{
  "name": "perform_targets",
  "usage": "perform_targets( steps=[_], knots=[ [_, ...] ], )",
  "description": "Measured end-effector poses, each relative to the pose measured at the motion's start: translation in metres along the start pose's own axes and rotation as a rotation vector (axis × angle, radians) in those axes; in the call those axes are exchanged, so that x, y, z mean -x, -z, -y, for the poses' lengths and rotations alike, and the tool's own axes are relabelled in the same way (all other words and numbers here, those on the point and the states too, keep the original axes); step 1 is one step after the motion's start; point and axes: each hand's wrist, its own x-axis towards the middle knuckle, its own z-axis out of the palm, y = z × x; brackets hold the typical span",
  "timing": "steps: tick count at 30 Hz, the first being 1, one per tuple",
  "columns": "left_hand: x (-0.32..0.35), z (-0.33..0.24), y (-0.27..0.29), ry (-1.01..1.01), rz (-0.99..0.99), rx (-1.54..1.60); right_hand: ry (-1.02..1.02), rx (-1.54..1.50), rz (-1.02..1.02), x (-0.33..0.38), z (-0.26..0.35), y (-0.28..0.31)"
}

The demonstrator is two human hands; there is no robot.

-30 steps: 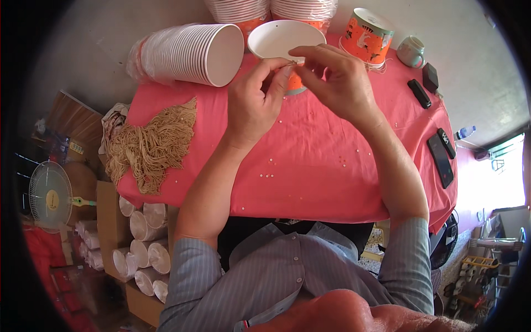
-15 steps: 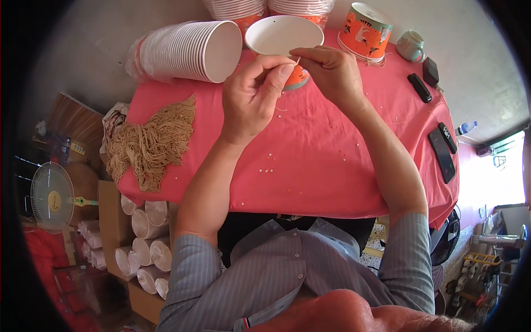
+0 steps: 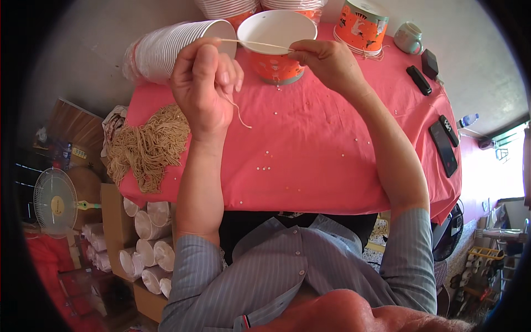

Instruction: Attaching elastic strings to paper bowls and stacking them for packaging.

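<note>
A thin cream string [image 3: 260, 43] is stretched taut between my two hands, in front of a white-lined orange paper bucket [image 3: 277, 67]. My left hand [image 3: 203, 88] pinches one part between thumb and forefinger, its other fingers curled. From that hand a loose tail of the string hangs toward the cloth. The right end is held in the closed fingertips of my right hand [image 3: 327, 63], at the bucket's right side. The bucket stands upright, its mouth tilted toward me. A tangled heap of tan strings [image 3: 148, 148] lies left of my left forearm.
A stack of white buckets [image 3: 166, 52] lies on its side at the back left. Upturned orange buckets [image 3: 360, 30], a mug [image 3: 408, 37], and a phone [image 3: 443, 148] line the right side. Small white discs dot the pink cloth [image 3: 310, 166]. A fan [image 3: 55, 199] stands left.
My hands have moved apart; the left went left and turned, drawing the string out between them. More of the orange bucket now shows, and a string tail hangs from my left hand.
</note>
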Motion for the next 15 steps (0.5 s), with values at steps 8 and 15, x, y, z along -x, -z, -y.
perform_targets(
  steps=[8, 15],
  knots=[
    [-0.005, 0.005, 0.006, 0.022, -0.249, -0.690, 0.001, -0.193, 0.541, -0.004, -0.006, 0.094],
    [0.002, 0.006, -0.009, 0.065, -0.098, -0.686, 0.116, -0.356, -0.021, 0.001, 0.042, 0.090]
  ],
)
